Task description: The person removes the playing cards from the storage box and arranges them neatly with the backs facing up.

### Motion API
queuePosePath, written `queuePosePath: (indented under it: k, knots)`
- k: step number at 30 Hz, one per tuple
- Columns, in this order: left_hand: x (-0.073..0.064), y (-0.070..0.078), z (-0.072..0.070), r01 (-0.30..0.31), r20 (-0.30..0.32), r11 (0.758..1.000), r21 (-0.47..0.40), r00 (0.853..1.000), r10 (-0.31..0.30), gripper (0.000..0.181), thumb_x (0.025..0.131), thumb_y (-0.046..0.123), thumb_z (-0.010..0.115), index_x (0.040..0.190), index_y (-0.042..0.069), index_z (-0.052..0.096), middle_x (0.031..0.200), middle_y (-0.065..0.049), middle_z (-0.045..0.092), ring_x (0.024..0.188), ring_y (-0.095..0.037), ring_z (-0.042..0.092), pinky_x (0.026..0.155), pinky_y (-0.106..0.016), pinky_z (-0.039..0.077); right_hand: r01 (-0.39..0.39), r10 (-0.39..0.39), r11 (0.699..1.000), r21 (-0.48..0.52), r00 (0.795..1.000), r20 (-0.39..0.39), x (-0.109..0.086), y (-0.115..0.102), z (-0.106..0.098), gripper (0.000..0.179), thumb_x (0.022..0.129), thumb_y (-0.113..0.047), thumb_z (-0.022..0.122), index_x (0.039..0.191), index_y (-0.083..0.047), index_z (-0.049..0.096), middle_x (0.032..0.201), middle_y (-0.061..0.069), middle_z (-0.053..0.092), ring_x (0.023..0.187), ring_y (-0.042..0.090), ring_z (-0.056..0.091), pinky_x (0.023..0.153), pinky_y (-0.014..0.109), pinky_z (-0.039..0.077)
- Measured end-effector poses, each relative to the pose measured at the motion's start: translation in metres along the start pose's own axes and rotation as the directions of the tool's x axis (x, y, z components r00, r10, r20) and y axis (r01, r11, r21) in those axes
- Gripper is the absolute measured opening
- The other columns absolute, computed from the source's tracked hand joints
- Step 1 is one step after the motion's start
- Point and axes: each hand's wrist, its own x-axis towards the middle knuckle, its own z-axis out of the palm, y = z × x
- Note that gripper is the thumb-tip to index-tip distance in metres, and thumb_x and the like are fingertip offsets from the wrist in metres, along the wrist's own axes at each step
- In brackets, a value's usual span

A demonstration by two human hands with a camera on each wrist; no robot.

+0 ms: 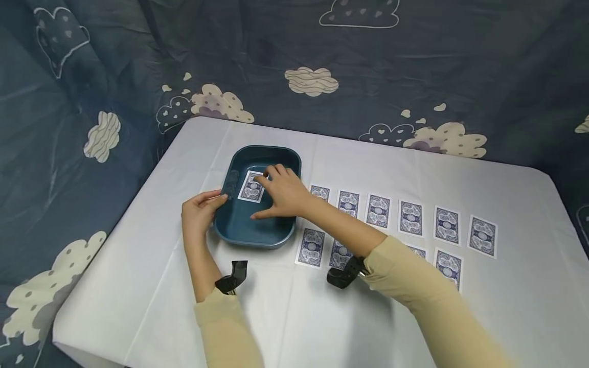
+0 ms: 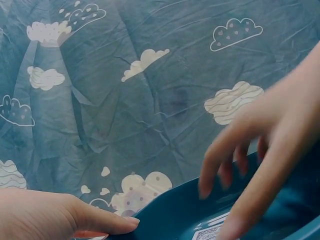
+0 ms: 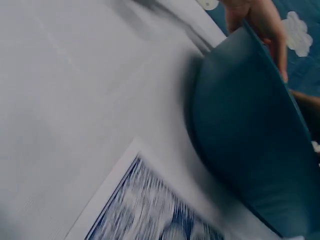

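A dark teal plastic tray [image 1: 255, 232] stands on the table, with a blue-backed playing card [image 1: 251, 189] lying in it. At the tray's left rim, my left hand [image 1: 198, 210] pinches the edge between thumb and fingers; the thumb on the rim also shows in the left wrist view. Over the inside of the tray reaches my right hand [image 1: 286, 194], its fingers and thumb spread apart around the card's right side. No card is seen lifted in it. Whether a fingertip touches the card, I cannot tell.
Right of the tray, several face-down playing cards [image 1: 378, 210] lie in two rows on the white tablecloth [image 1: 152, 286]. My right forearm crosses over and partly hides some. A dark curtain [image 1: 276, 46] with cloud prints hangs behind and left of the table.
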Motion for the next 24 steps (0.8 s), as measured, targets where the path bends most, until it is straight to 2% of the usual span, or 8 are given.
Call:
queuePosePath:
  k: [3, 7, 8, 10, 16, 20, 24]
  knots:
    - [0.0, 0.0, 0.0, -0.009, 0.011, 1.0, -0.008, 1.0, 0.01, 0.03, 0.077, 0.016, 0.074, 0.104, 0.003, 0.07, 0.063, 0.019, 0.061, 0.064, -0.003, 0.059, 0.052, -0.017, 0.04, -0.123, 0.117, 0.991, 0.051, 0.988, 0.103, 0.021, -0.003, 0.016, 0.108, 0.058, -0.075, 0.065, 0.14, -0.011, 0.038, 0.127, 0.013, 0.043, 0.115, 0.027, 0.038, 0.096, 0.043, 0.034]
    - [0.0, 0.001, -0.001, -0.019, 0.033, 1.0, -0.021, 0.999, 0.02, 0.03, 0.078, 0.014, 0.073, 0.104, 0.001, 0.069, 0.065, 0.019, 0.061, 0.064, 0.0, 0.059, 0.053, -0.016, 0.04, -0.302, 0.283, 0.952, 0.058, 0.935, 0.213, 0.042, -0.004, 0.033, 0.12, 0.051, -0.076, 0.069, 0.142, -0.009, 0.03, 0.135, 0.013, 0.034, 0.124, 0.027, 0.03, 0.105, 0.048, 0.022]
    - [0.0, 0.002, -0.002, -0.02, 0.032, 1.0, -0.021, 0.999, 0.021, 0.03, 0.078, 0.013, 0.073, 0.104, 0.001, 0.069, 0.065, 0.019, 0.061, 0.064, 0.001, 0.059, 0.053, -0.016, 0.039, -0.326, 0.308, 0.944, 0.049, 0.925, 0.224, 0.046, -0.005, 0.035, 0.119, 0.05, -0.076, 0.069, 0.141, -0.009, 0.031, 0.136, 0.012, 0.033, 0.126, 0.027, 0.028, 0.106, 0.049, 0.019]
    - [0.001, 0.002, -0.003, -0.025, 0.024, 0.999, -0.023, 0.999, 0.025, 0.029, 0.078, 0.013, 0.073, 0.104, 0.001, 0.069, 0.065, 0.019, 0.061, 0.064, 0.002, 0.058, 0.052, -0.016, 0.038, -0.346, 0.328, 0.937, 0.04, 0.916, 0.231, 0.05, -0.005, 0.038, 0.115, 0.05, -0.076, 0.07, 0.137, -0.009, 0.035, 0.137, 0.012, 0.032, 0.127, 0.027, 0.027, 0.107, 0.05, 0.016]
    - [0.002, 0.003, -0.006, -0.018, 0.013, 1.0, -0.019, 1.0, 0.018, 0.03, 0.078, 0.015, 0.074, 0.105, 0.001, 0.068, 0.063, 0.02, 0.061, 0.063, 0.002, 0.056, 0.051, -0.016, 0.037, -0.311, 0.287, 0.947, 0.082, 0.933, 0.218, 0.051, -0.009, 0.037, 0.102, 0.055, -0.072, 0.071, 0.128, -0.007, 0.043, 0.131, 0.011, 0.038, 0.122, 0.027, 0.031, 0.105, 0.05, 0.017]
    - [0.001, 0.001, -0.004, 0.003, 0.019, 1.0, -0.017, 1.0, -0.003, 0.031, 0.078, 0.016, 0.074, 0.105, 0.001, 0.068, 0.063, 0.02, 0.061, 0.062, -0.001, 0.056, 0.052, -0.017, 0.038, -0.28, 0.263, 0.958, 0.06, 0.943, 0.204, 0.048, -0.009, 0.038, 0.094, 0.056, -0.072, 0.07, 0.121, -0.007, 0.048, 0.125, 0.009, 0.043, 0.118, 0.025, 0.036, 0.103, 0.049, 0.021]
    - [0.002, -0.002, 0.0, -0.002, 0.013, 1.0, -0.026, 1.0, 0.002, 0.03, 0.077, 0.015, 0.074, 0.103, 0.001, 0.069, 0.067, 0.016, 0.063, 0.065, -0.002, 0.059, 0.057, -0.017, 0.042, -0.254, 0.245, 0.966, 0.035, 0.954, 0.176, 0.045, -0.007, 0.039, 0.087, 0.059, -0.072, 0.068, 0.115, -0.008, 0.052, 0.12, 0.008, 0.046, 0.117, 0.024, 0.038, 0.102, 0.048, 0.022]
